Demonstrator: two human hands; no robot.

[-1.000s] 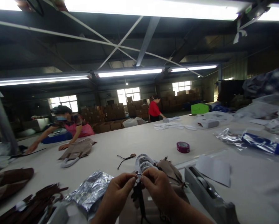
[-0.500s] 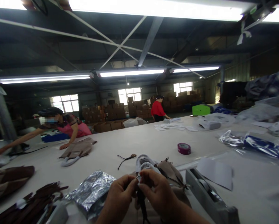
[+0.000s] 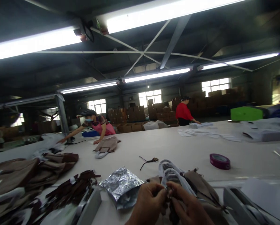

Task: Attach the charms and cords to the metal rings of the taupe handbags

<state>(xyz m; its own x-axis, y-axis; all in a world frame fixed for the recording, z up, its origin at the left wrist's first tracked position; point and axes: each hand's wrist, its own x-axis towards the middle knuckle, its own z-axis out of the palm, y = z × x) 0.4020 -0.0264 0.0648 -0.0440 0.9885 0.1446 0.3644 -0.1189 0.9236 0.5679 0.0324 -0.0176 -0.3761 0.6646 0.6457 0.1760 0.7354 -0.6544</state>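
- At bottom centre of the head view, both hands are brought together over a brown bag [image 3: 201, 190] lying on the white surface [image 3: 177, 147], just in front of the person.
- Step in hand, as judged: a small dark fitting [image 3: 169, 195], prob. a tassel or clasp, is being worked at the bag's top edge, by its pale handle [image 3: 170, 172].
- To be done well: the piece should be kept pinched close to the fingertips, w/ the bag left flat so it is not dragged; small turns are better than pulls, since the cord looks thin.
- Left hand [image 3: 148, 204]: fingers curled in, thumb and forefinger closed on the small dark fitting; no gap is seen between them.
- Right hand [image 3: 189, 207]: likewise closed, fingertips pressed to the same piece from the other side; exact grip can't be told, as the frame is blurred and cut off at the bottom.
- Just left of the hands a crumpled foil pouch [image 3: 121, 186] is lying; a loose dark cord [image 3: 148, 161] is seen beyond the bag, apart from it.
- Purple tape roll [image 3: 220, 161] is set well to the right; brown strips [image 3: 69, 190] are piled at left.
- Two other people are at work at the far side, well apart.
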